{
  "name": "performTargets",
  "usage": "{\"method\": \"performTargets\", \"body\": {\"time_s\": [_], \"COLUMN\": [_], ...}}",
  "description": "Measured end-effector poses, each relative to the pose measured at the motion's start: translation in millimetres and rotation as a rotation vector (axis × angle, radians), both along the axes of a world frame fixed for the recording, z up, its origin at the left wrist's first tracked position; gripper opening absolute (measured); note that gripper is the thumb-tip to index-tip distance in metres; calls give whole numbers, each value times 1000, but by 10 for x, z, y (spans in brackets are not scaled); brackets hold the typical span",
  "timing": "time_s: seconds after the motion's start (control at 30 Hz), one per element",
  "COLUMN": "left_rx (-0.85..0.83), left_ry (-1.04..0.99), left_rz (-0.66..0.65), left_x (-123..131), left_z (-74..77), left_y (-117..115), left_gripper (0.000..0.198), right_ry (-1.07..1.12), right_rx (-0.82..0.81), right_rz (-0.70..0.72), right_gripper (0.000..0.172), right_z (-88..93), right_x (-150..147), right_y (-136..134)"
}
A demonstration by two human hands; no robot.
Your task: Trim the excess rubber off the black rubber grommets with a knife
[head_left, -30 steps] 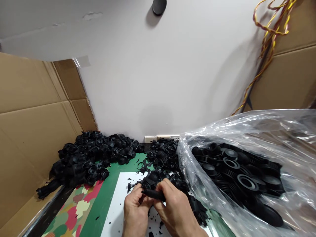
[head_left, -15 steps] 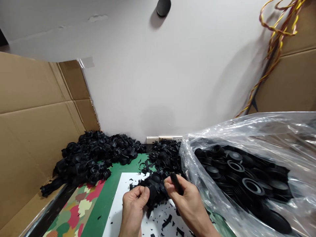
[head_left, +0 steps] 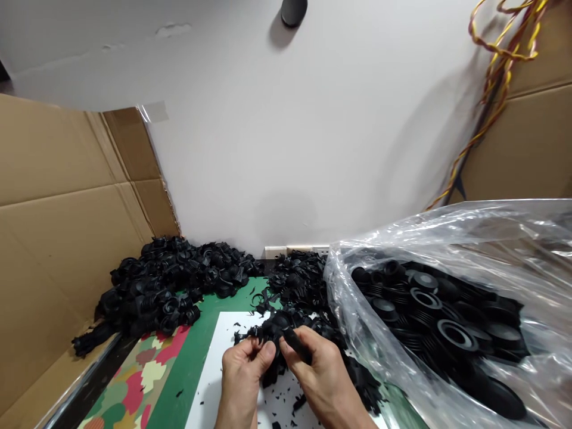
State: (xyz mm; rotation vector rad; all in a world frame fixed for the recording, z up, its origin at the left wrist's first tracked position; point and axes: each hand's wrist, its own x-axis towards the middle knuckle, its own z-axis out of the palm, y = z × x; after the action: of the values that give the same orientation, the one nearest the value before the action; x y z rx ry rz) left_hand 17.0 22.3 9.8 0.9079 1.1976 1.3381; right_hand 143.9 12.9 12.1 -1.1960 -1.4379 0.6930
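My left hand (head_left: 243, 375) is closed, pinching a black ribbed rubber part (head_left: 272, 330) at its left side. My right hand (head_left: 319, 375) is closed round a short black rod-like tool (head_left: 295, 344) whose tip meets that rubber part. Both hands work close together over a white sheet (head_left: 214, 381) on a green mat (head_left: 187, 363). Small black rubber scraps (head_left: 298, 403) lie on the sheet under and between the hands.
A heap of black ribbed rubber parts (head_left: 165, 286) lies at the left by a cardboard wall (head_left: 58, 238). A smaller scrap pile (head_left: 299, 280) sits behind the hands. A clear plastic bag (head_left: 447, 322) full of black rubber parts fills the right. Twisted red-yellow wires (head_left: 496, 65) hang at top right.
Half a second ago my right hand was held apart to the right with the tool; it has come back left and the tool now touches the part in my left hand.
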Motion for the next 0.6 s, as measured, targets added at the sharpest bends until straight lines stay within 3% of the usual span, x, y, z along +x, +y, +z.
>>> {"method": "performTargets", "body": {"time_s": [0.17, 0.37, 0.6], "left_rx": [15, 153, 141], "left_ry": [-4, 178, 184], "left_rz": [-57, -45, -26], "left_x": [1, 20, 57], "left_z": [19, 37, 42], "left_y": [-1, -8, -33], "left_gripper": [25, 13, 15], "right_ry": [-60, -316, -575], "right_rx": [-7, 100, 196], "right_rz": [-1, 16, -198], "right_gripper": [21, 19, 14], "right_z": [-18, -32, -119], "right_x": [14, 45, -78], "right_y": [13, 17, 18]}}
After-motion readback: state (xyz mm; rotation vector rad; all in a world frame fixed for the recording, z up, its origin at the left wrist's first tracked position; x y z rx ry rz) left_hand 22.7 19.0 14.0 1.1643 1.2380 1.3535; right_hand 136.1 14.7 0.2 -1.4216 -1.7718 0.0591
